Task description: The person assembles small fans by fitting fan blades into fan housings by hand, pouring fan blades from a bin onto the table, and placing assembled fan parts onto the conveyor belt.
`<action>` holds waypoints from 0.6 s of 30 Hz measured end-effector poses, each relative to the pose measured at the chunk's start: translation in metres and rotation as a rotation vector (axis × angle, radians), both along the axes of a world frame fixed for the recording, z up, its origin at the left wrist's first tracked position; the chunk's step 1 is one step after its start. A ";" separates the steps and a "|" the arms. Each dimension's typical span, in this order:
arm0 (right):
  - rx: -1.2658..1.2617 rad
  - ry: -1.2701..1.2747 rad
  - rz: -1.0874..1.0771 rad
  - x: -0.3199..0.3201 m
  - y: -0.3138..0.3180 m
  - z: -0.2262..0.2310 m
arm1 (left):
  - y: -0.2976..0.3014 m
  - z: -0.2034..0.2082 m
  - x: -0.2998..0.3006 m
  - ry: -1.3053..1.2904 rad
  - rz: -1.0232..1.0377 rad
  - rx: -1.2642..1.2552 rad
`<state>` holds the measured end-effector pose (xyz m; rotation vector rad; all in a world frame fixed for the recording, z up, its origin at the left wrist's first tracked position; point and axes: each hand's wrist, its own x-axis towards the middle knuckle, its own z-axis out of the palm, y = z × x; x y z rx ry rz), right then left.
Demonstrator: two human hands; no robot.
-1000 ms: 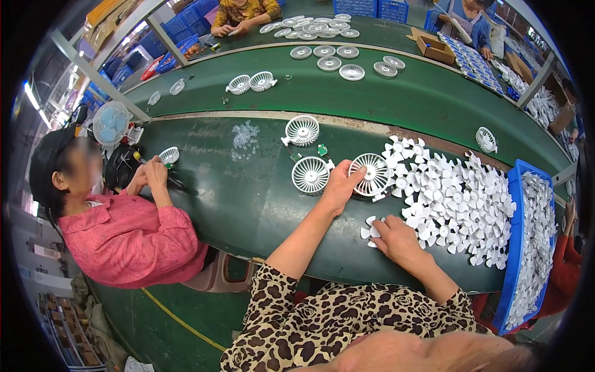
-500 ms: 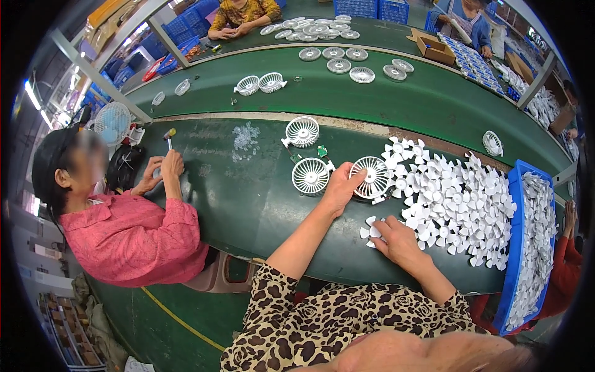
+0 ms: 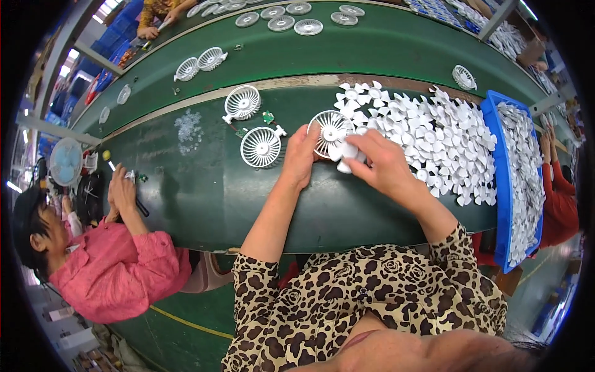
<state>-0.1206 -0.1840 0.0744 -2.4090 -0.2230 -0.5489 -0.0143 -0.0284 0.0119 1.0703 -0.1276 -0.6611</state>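
The left hand (image 3: 302, 156) steadies a round white plastic fan grille (image 3: 330, 131), ribbed like spokes, its grip closed on the grille's nine o'clock edge. The right hand (image 3: 379, 162) pinches a small white fan blade (image 3: 346, 150), smooth with curved petals, at the grille's five o'clock rim, touching it. Both sit near the middle of the dark green counter (image 3: 204, 192). Half a second ago the right hand lay flat on the counter beside a few loose blades; now it is raised, blade brought to the grille. At three o'clock spreads a heap of blades (image 3: 434, 136), then a blue bin (image 3: 499, 180). A second grille (image 3: 261, 146) lies at nine o'clock.
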 end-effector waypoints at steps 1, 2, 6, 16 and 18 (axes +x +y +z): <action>-0.057 -0.018 -0.024 0.007 -0.003 -0.002 | -0.002 -0.002 -0.002 -0.004 -0.013 -0.008; -0.115 -0.039 -0.045 0.013 -0.006 -0.005 | -0.006 -0.001 -0.004 -0.012 -0.034 -0.030; -0.235 -0.024 -0.009 0.027 -0.004 -0.011 | -0.009 0.001 -0.015 -0.080 -0.019 -0.024; -0.136 -0.247 -0.143 0.034 0.001 -0.006 | -0.001 0.011 -0.018 -0.282 0.141 0.038; 0.325 0.433 -0.003 0.037 -0.007 -0.004 | 0.004 0.009 -0.019 -0.433 0.111 0.126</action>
